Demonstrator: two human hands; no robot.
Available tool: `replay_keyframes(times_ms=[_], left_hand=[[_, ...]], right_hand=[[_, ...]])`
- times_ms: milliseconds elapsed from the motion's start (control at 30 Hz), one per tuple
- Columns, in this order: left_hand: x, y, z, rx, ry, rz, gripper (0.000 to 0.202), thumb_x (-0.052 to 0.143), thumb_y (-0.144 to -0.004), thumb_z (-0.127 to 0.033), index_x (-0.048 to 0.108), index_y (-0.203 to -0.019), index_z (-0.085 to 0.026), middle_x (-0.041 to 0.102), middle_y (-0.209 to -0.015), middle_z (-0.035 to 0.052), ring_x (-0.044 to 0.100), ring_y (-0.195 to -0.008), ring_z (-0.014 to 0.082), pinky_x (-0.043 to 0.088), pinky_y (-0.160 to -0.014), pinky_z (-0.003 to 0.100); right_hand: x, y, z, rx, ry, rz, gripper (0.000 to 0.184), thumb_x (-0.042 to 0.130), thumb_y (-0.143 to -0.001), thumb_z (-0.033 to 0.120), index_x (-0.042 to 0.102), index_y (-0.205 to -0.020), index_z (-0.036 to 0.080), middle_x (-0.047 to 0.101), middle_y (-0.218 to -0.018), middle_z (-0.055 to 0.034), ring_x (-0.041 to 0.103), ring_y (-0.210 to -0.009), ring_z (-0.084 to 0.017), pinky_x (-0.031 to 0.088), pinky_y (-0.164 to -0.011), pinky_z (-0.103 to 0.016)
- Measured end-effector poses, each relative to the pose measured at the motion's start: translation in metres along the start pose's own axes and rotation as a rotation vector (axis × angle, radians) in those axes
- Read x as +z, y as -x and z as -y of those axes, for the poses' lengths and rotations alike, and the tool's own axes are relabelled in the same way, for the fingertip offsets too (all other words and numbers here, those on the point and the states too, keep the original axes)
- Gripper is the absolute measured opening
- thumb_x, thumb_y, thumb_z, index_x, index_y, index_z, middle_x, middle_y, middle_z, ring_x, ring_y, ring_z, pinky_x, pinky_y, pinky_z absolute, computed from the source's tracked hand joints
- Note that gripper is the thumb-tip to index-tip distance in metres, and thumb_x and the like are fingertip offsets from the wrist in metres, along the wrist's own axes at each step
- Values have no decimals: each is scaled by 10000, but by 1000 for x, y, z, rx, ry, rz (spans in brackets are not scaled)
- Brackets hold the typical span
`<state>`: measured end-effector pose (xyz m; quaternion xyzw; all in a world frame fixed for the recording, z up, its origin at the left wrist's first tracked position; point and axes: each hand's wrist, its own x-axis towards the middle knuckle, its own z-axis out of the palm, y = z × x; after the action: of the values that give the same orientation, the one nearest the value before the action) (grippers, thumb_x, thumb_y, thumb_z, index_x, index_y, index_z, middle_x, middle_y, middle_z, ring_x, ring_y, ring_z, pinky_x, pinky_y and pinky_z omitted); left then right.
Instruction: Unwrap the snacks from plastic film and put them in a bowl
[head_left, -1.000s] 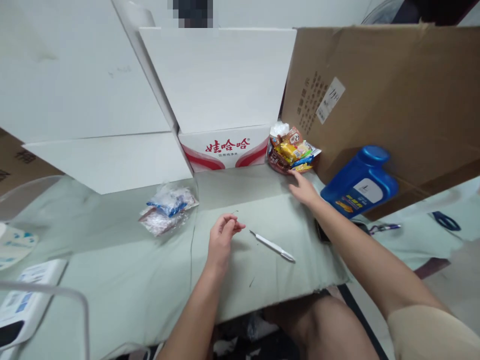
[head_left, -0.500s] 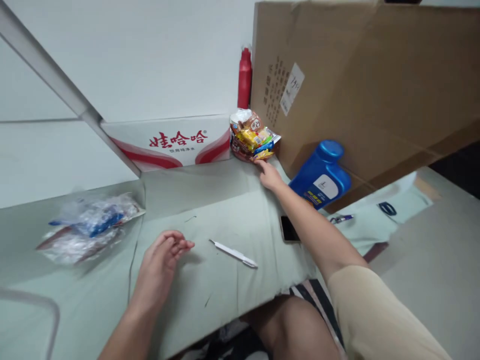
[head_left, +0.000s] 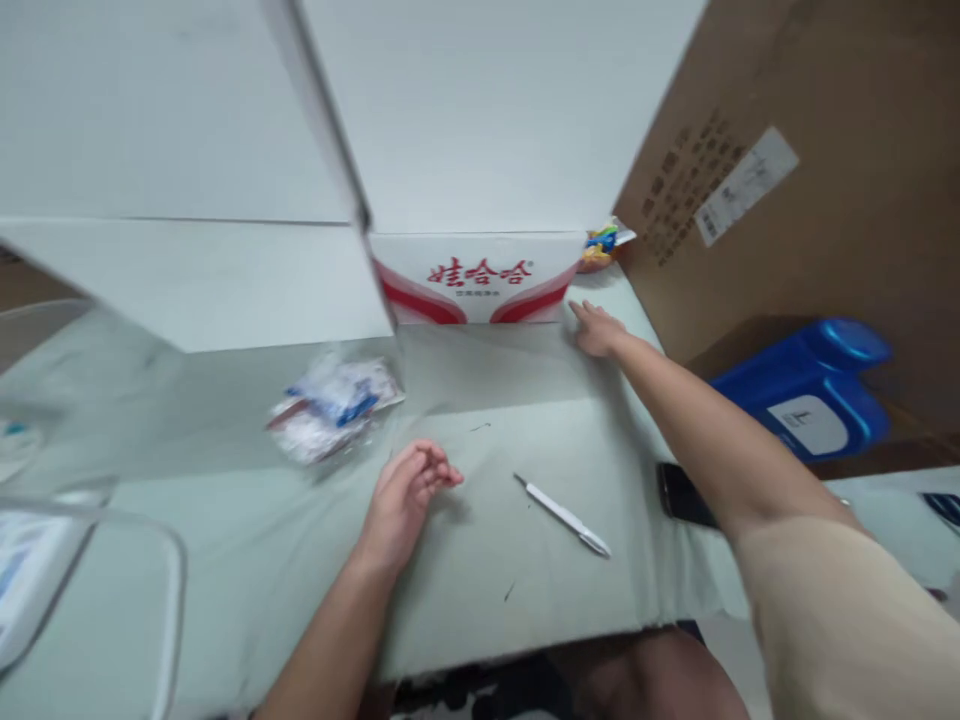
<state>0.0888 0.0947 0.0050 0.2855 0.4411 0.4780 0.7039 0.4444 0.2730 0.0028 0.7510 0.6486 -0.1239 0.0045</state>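
Observation:
My right hand (head_left: 596, 328) reaches out over the cloth-covered table, close to the right end of a white carton with red lettering (head_left: 480, 278). Its fingers are stretched forward with nothing in them; whether they touch the carton I cannot tell. Beyond that hand, colourful snack packets (head_left: 602, 245) show only in part behind the carton's edge. My left hand (head_left: 409, 495) hovers or rests over the table with loosely bent fingers, holding nothing visible. A white pen-like tool (head_left: 562, 515) lies to its right.
Crumpled clear plastic packaging (head_left: 337, 405) lies left of my left hand. A blue jug (head_left: 814, 395) leans by the large brown cardboard box (head_left: 750, 120). A dark phone (head_left: 682, 495) is partly under my right forearm. At left is a white curved tube (head_left: 176, 590).
The view has swung left. My right hand has come away from the snack packets, which are now mostly hidden behind the carton. The red bottle is out of sight. My left hand keeps its pose.

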Motion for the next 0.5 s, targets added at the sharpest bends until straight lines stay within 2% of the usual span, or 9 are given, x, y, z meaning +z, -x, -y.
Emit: replay_keyframes(times_ms=[133,200,233,333,433,500], left_hand=[[-10,23,-5,82,84,-34,349,743,-642,-477,616,-720,-161,610,-590,-2,619,-569,131,471,-607,243],[-21,32,-9,117,149,-67,337,716,-638,-471,595,-705,-164,571,-561,-20,579,-524,112,444,-571,233],[-27,37,-12,136,171,-76,330,702,-644,-470,587,-702,-165,566,-561,-21,562,-514,104,433,-561,229],[-50,48,-21,184,239,-147,303,657,-662,-455,564,-681,-167,534,-556,-31,516,-490,83,395,-532,215],[-74,56,-33,194,338,-240,276,625,-670,-436,546,-668,-171,510,-548,-39,482,-474,75,365,-512,212],[-90,58,-41,202,400,-274,257,608,-672,-421,537,-656,-174,500,-540,-38,464,-468,76,347,-501,217]], right_hand=[[11,81,23,-351,-16,-142,639,494,-806,230,529,-1435,122,556,-1471,-168,525,-1365,-343,439,-1128,-497],[8,113,50,-440,-46,-224,506,455,-852,277,628,-1315,166,686,-1299,-145,672,-1164,-321,550,-978,-471],[5,126,71,-497,-56,-264,458,448,-868,298,655,-1261,184,719,-1227,-137,699,-1095,-318,574,-913,-468],[-12,154,163,-758,-79,-340,358,459,-884,294,689,-1147,214,741,-1131,-116,714,-1023,-294,573,-872,-436],[-18,168,283,-990,-89,-305,348,442,-898,246,678,-1153,211,730,-1118,-112,703,-1013,-269,559,-871,-406],[-9,170,365,-1094,-58,-241,392,454,-883,213,649,-1223,206,706,-1181,-113,683,-1048,-265,543,-902,-402]])
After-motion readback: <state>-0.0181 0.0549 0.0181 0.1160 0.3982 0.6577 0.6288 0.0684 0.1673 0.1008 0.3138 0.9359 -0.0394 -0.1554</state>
